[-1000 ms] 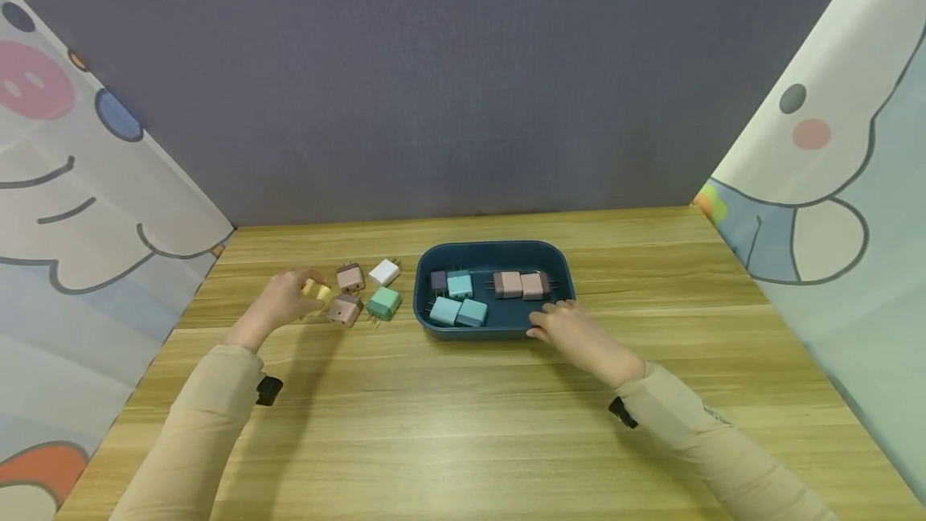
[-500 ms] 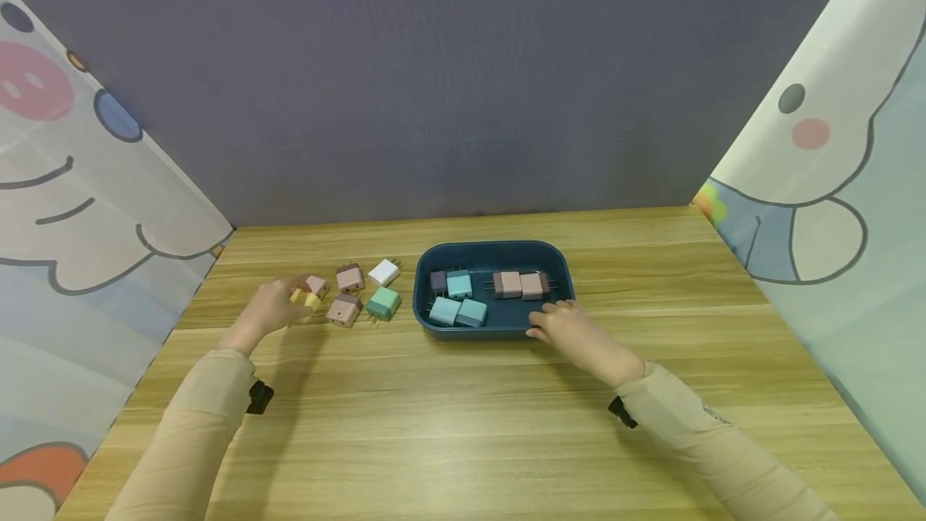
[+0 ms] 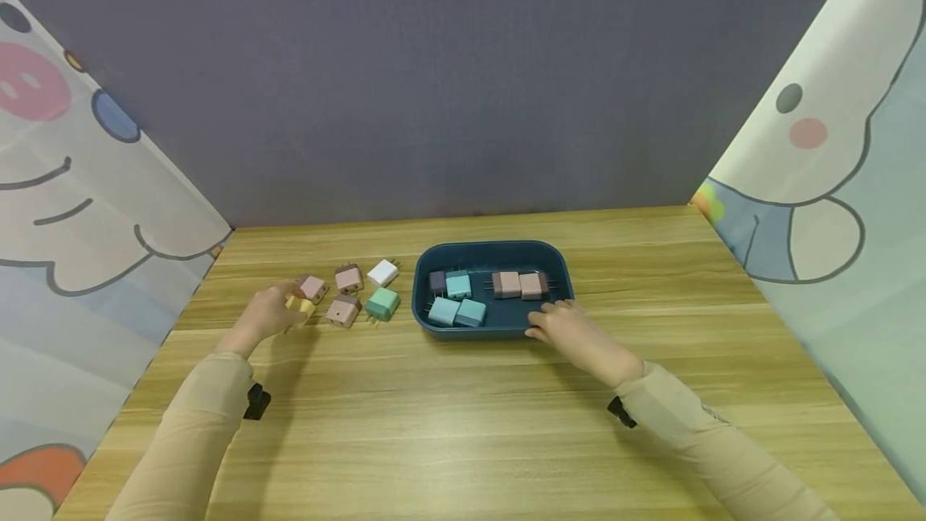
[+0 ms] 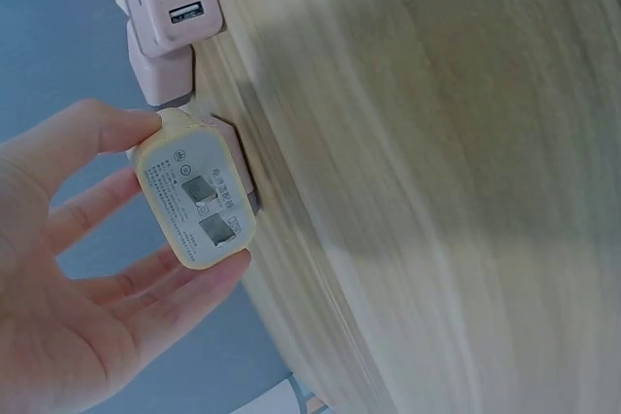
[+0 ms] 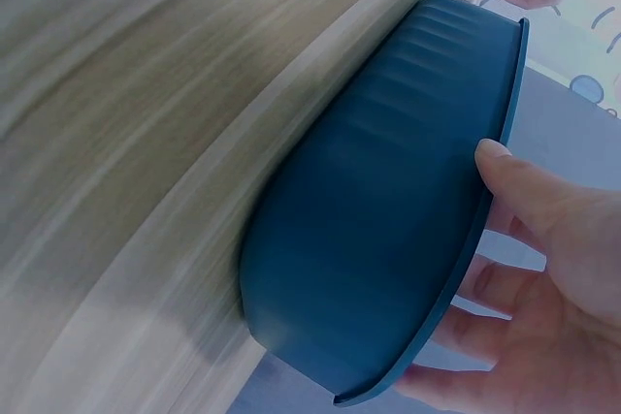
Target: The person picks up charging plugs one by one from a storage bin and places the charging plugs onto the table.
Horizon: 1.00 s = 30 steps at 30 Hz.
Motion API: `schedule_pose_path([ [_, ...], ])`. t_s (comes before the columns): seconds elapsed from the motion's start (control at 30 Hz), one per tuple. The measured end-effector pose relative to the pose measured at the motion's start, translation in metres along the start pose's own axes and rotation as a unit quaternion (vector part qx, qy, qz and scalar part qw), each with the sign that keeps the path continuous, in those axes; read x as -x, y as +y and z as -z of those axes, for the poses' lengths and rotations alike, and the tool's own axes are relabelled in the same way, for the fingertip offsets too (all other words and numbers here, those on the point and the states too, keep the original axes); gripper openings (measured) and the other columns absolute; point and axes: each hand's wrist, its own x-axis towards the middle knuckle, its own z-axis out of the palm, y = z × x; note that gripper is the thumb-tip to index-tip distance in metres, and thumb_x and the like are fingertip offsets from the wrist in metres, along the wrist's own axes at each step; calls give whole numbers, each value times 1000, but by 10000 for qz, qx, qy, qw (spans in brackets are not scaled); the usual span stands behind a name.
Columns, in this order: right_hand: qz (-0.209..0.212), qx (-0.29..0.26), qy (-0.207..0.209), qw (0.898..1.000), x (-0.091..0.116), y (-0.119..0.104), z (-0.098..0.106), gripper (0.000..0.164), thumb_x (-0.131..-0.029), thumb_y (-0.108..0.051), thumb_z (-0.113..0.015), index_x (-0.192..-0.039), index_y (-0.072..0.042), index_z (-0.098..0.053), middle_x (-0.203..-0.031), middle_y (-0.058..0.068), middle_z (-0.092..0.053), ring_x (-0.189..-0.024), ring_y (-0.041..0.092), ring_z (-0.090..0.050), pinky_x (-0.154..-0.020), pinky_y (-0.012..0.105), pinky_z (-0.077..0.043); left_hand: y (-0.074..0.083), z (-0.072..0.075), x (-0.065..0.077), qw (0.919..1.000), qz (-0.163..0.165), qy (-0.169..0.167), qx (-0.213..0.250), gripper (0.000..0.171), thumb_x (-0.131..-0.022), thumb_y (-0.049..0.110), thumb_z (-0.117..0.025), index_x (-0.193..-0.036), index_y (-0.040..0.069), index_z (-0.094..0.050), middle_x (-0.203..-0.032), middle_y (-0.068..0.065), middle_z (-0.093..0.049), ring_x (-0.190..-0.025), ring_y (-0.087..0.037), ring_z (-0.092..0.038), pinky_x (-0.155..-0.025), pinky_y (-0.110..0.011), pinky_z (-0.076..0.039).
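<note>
So the yellow plug (image 3: 307,309) is over on the left of the surface (image 3: 448,424), just beside a pink plug (image 3: 313,289) — can't tell if it's touching the wood. The left hand (image 3: 268,310) has it in a part-closed pinch, thumb on one edge and fingertips on the opposite one, which probably suits a boxy shape and leaves the prongs free. Nearby sit two more pink ones, a white plug (image 3: 382,272) and a green plug (image 3: 382,304), loosely bunched within that hand's reach. Further right there's the blue tray (image 3: 492,334) holding teal, pink and dark purple plugs. The right hand (image 3: 579,336) grips its rim, thumb outside and fingers curled over — likely so the tray doesn't slide.
</note>
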Motion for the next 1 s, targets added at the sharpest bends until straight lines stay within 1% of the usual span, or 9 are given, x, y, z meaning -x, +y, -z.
schedule_pose_path([
  [0.07, -10, -15, 0, 10000, 0, 0, 0, 14, -82, -23, -62, -73, -13, -57, -68, 1, -55, -59, 15, -51, -63, 37, -45, -1, -1, 0, 10000, 23, 9, -44, 37, -79, 10, -60, -109, -9, -50, -111, -36, -47, -56, -20, -50, -62, -40, -44],
  [0.2, 1, -28, 19, 10000, 1, 0, 0, 14, -82, -23, -61, -73, -13, -57, -68, 1, -55, -58, 15, -50, -61, 35, -44, -2, -2, 1, 10000, 90, -19, -32, 38, -79, 11, -62, -108, -9, -49, -95, -29, -56, -66, -23, -53, -64, -43, -45],
  [0.3, 20, -24, 53, 10000, 1, 1, -1, 14, -81, -23, -62, -72, -13, -56, -67, 0, -54, -56, 14, -49, -59, 33, -42, -2, -2, 2, 9998, 172, -78, 63, 39, -80, 11, -61, -110, -10, -48, -77, -19, -59, -55, -17, -51, -58, -37, -44],
  [0.37, 38, -2, 74, 10000, 1, 1, -1, 15, -81, -23, -62, -72, -13, -55, -66, 0, -54, -56, 14, -48, -58, 32, -42, -2, -3, 3, 9996, 227, -109, 119, 40, -80, 10, -60, -112, -11, -46, -64, -11, -57, -48, -14, -48, -53, -33, -42],
  [0.47, 37, 7, 61, 10000, 1, 1, -1, 15, -81, -23, -62, -72, -13, -56, -67, 0, -54, -56, 13, -49, -59, 33, -42, -1, -4, 3, 9994, 265, -151, 188, 40, -81, 9, -59, -113, -11, -46, -55, -6, -53, -45, -13, -47, -48, -28, -39],
  [0.63, 12, -2, 35, 10000, 1, 0, -1, 14, -81, -23, -62, -73, -13, -57, -67, 0, -54, -57, 14, -50, -62, 36, -44, -2, -6, 2, 9994, 266, -166, 123, 40, -80, 9, -59, -113, -11, -47, -59, -7, -55, -43, -12, -45, -48, -28, -38],
  [0.73, -20, -2, 8, 10000, 1, 0, -1, 14, -82, -23, -61, -73, -13, -57, -68, 1, -55, -58, 15, -51, -64, 37, -45, -3, -7, 1, 9996, 232, -133, 51, 41, -80, 9, -60, -112, -12, -47, -67, -11, -55, -48, -14, -45, -49, -29, -39],
  [0.93, -45, -31, -22, 10000, 1, 0, 0, 14, -82, -23, -61, -74, -13, -57, -69, 1, -55, -62, 17, -53, -67, 40, -46, -5, -10, 0, 9993, 299, -171, 152, 41, -81, 8, -58, -115, -11, -46, -57, -5, -51, -47, -16, -48, -45, -27, -38],
  [1.0, -45, -31, -15, 10000, 1, 0, 0, 14, -82, -23, -60, -74, -12, -57, -69, 1, -55, -63, 18, -54, -68, 41, -46, -6, -11, -1, 9991, 334, -195, 187, 41, -81, 8, -58, -115, -11, -46, -58, -5, -54, -46, -18, -52, -45, -27, -40],
])
